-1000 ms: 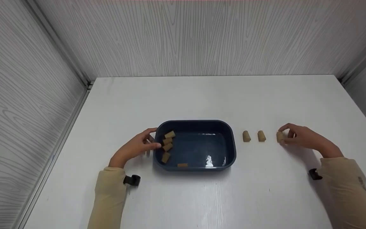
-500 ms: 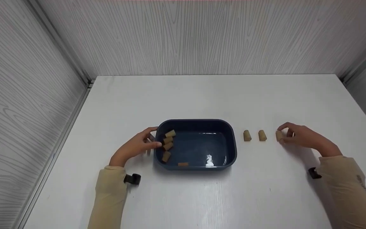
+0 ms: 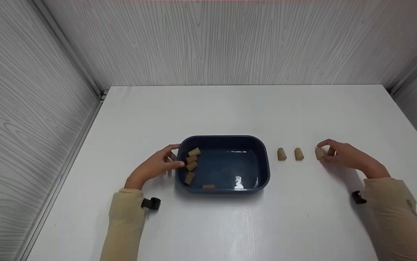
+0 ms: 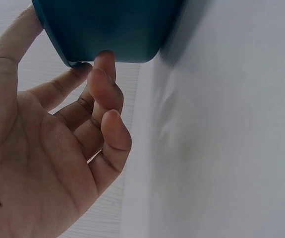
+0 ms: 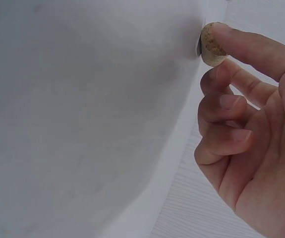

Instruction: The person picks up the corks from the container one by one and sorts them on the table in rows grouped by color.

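My left hand (image 3: 154, 166) grips the left end of a dark blue rectangular tub (image 3: 268, 169), thumb over the rim and fingers outside. In the left wrist view, curled fingers lie under or against the tub's corner (image 4: 112, 32). Several corks, one of them a cork (image 3: 194, 152) near the back corner, lie along the tub's left side; another cork (image 3: 208, 186) rests by its front wall. At the right, my right hand (image 3: 347, 155) pinches a cork (image 3: 320, 153) at the tabletop between thumb and fingers. Up close, that cork (image 5: 211, 49) shows a speckled end under the thumb.
Two corks, a left one (image 3: 281, 154) and a right one (image 3: 299, 154), lie spaced apart between the tub and my right hand. The white table (image 3: 230, 228) meets grey wood-grain panels (image 3: 208, 43) at the back and sides.
The cork under my right fingers has tilted slightly and shifted a little. My left hand and the tub keep their places; the head view has moved only a touch.
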A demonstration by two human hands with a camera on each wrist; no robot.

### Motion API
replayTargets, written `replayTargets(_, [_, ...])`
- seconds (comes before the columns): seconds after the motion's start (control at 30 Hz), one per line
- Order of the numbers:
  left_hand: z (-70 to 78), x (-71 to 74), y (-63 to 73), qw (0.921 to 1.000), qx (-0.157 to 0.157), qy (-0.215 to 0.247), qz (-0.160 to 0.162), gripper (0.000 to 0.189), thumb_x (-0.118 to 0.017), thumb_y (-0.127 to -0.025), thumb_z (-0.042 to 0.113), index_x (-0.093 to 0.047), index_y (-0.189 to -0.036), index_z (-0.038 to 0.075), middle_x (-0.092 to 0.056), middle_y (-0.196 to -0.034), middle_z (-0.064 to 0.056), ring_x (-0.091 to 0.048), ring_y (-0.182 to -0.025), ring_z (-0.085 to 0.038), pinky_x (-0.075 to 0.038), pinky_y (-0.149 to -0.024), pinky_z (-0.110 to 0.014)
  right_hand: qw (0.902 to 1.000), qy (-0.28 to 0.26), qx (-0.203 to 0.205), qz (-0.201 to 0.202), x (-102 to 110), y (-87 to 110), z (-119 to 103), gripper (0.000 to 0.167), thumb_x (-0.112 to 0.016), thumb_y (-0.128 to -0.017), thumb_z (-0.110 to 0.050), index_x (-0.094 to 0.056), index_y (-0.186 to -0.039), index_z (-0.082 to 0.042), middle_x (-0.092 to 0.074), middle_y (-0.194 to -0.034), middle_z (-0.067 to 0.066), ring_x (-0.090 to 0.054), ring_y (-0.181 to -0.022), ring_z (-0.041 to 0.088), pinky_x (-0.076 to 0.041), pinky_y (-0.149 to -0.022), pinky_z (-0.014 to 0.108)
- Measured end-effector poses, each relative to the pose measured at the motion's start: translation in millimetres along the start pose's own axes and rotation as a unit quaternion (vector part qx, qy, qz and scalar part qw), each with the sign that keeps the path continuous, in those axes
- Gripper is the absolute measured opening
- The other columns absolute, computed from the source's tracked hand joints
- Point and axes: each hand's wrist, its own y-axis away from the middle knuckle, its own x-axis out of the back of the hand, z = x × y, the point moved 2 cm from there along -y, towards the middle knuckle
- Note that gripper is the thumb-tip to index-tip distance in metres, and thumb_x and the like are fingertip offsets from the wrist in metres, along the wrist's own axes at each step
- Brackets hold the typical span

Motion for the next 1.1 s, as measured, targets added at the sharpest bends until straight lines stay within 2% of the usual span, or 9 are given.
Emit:
replayTargets(0.3, [0.4,-1.0,0.2,1.0000,-0.004,0.003,-0.003,0.077,-0.067,-0.089,0.044,-0.030,-0.151,0.017,-0.057,-0.109,-0.010,-0.057,-0.076,-0.023,-0.048,-0.066,-0.034,1.0000,-0.006,-0.006,0.002,7,4.8,-2,0.054,-0.063,-0.093,-0.023,-0.040,-0.139,-0.006,-0.059,-0.098,0.012,-0.053,-0.081,0.017,-0.042,-0.068,0.031])
replayTargets(0.63, [0.5,-0.9,-0.4,1.0000,0.001,-0.003,0.000,0.076,-0.067,-0.088,0.046,-0.033,-0.151,0.020,-0.058,-0.109,-0.009,-0.058,-0.082,-0.021,-0.047,-0.068,-0.034,0.9993,-0.006,0.008,0.035,23,15.4,-15,0.063,-0.065,-0.093,-0.035,-0.037,-0.143,-0.008,-0.059,-0.099,0.011,-0.055,-0.084,0.019,-0.044,-0.068,0.029])
replayTargets(0.87, [0.7,-0.2,-1.9,1.0000,-0.002,-0.003,0.004,0.078,-0.068,-0.087,0.049,-0.034,-0.150,0.019,-0.059,-0.108,-0.009,-0.057,-0.082,-0.022,-0.046,-0.067,-0.034,0.9965,-0.004,0.037,0.075,28,15.3,-37,0.057,-0.064,-0.094,-0.033,-0.041,-0.141,-0.011,-0.059,-0.096,0.008,-0.051,-0.073,0.012,-0.042,-0.064,0.026])
replayTargets(1.1, [0.7,0.4,-4.5,0.9999,-0.010,0.003,0.001,0.078,-0.068,-0.087,0.048,-0.033,-0.150,0.018,-0.058,-0.108,-0.009,-0.057,-0.081,-0.022,-0.048,-0.067,-0.034,0.9881,-0.026,0.086,0.125,24,6.8,-57,0.048,-0.064,-0.094,-0.029,-0.047,-0.136,-0.011,-0.059,-0.088,0.004,-0.047,-0.063,0.008,-0.040,-0.058,0.024])
